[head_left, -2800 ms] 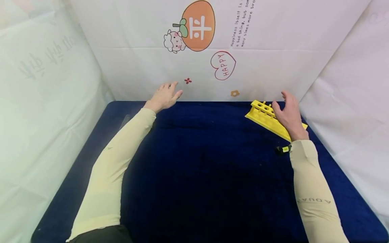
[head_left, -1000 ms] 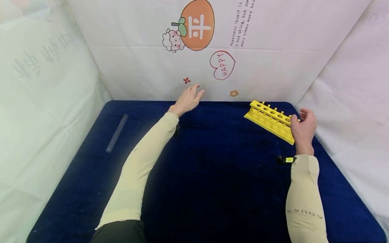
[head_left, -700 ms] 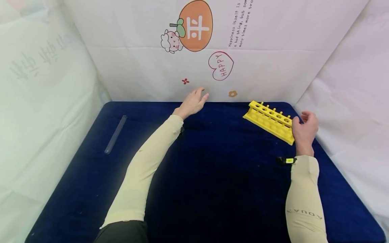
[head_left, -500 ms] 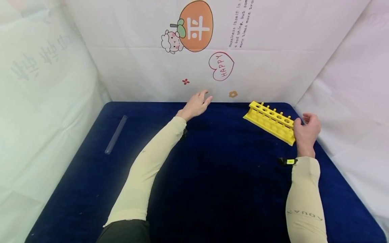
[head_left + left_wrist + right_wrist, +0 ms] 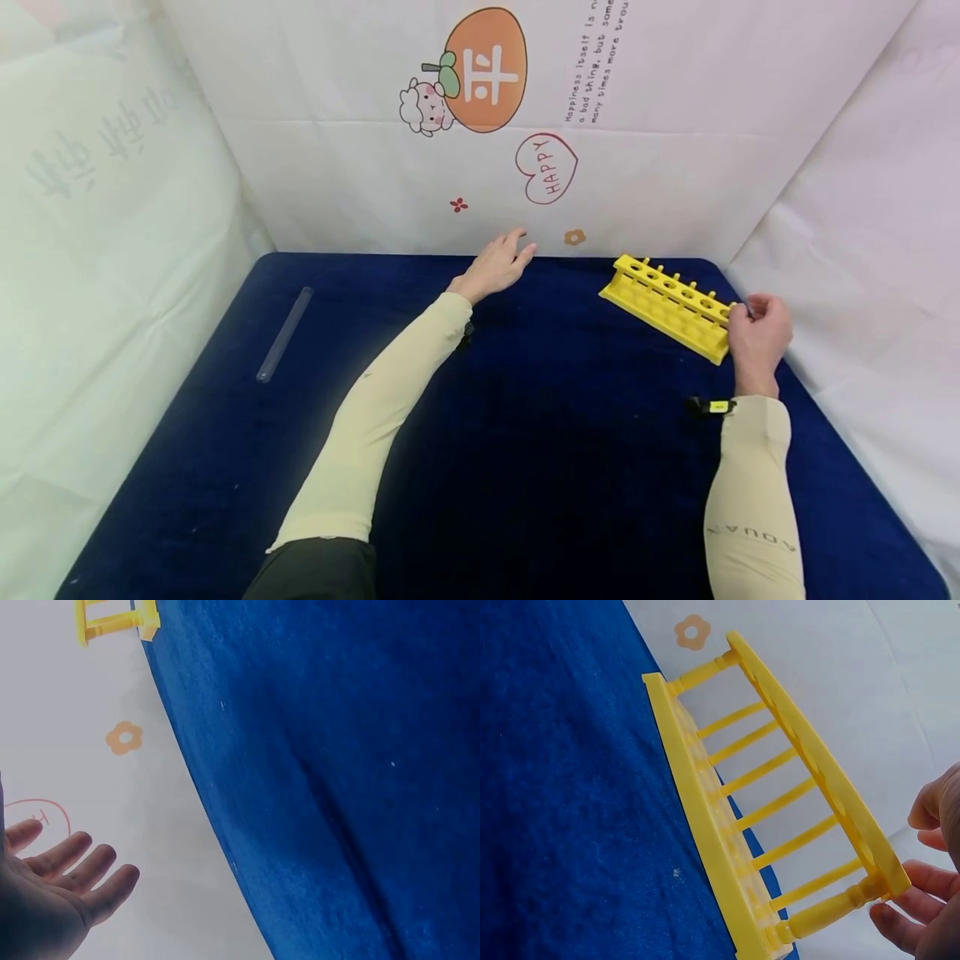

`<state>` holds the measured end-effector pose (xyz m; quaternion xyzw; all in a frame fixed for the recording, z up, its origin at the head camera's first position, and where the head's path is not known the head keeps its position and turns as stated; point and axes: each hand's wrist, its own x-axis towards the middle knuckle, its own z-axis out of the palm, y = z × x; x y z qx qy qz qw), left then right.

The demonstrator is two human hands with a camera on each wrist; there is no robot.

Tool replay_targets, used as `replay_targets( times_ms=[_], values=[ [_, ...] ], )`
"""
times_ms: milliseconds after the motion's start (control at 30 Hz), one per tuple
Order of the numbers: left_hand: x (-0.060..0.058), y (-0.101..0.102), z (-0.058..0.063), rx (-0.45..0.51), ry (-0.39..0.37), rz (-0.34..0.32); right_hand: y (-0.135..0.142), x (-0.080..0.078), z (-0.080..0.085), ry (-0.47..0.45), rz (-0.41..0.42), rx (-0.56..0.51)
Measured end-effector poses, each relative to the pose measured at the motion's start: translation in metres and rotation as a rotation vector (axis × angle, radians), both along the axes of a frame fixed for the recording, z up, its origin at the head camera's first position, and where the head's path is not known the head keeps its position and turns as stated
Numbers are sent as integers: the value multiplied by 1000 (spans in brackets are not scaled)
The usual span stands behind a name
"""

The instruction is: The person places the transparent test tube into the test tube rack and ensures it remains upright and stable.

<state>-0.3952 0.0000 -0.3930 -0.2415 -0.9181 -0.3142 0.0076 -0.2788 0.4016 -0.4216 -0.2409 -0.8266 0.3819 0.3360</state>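
A yellow test tube rack point(image 5: 663, 321) stands at the back right of the blue table, with a row of holes along its top bar. My right hand point(image 5: 761, 333) is at the rack's right end, its fingers curled. In the right wrist view, fingertips point(image 5: 896, 926) lie right at the end of the top bar. My left hand point(image 5: 495, 267) hovers near the table's back edge, fingers spread and holding nothing. At the left lies a clear, empty test tube point(image 5: 285, 335), apart from both hands.
A dark blue cloth covers the table point(image 5: 540, 467). White printed sheets stand along its back point(image 5: 337, 183) and both sides. A black strap with a yellow label point(image 5: 717, 407) is on the right wrist.
My left hand has moved right along the back edge, uncovering the test tube. My right hand has come from over the rack to its right end, and its fingers have curled in.
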Motion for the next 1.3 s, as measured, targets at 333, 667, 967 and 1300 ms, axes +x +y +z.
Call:
replay_targets(
  times_ms=[333,667,967,1300],
  values=[
    [1,10,1,8,8,-10,3,-2,0,-45,-19,-5],
    [3,25,-4,20,-5,-25,1,1,-2,-59,-17,-44],
    [4,42,-7,47,-30,-41,22,14,1,-242,142,-73],
    [6,62,-18,82,-69,-58,38,26,-4,-247,448,-269]
  ],
)
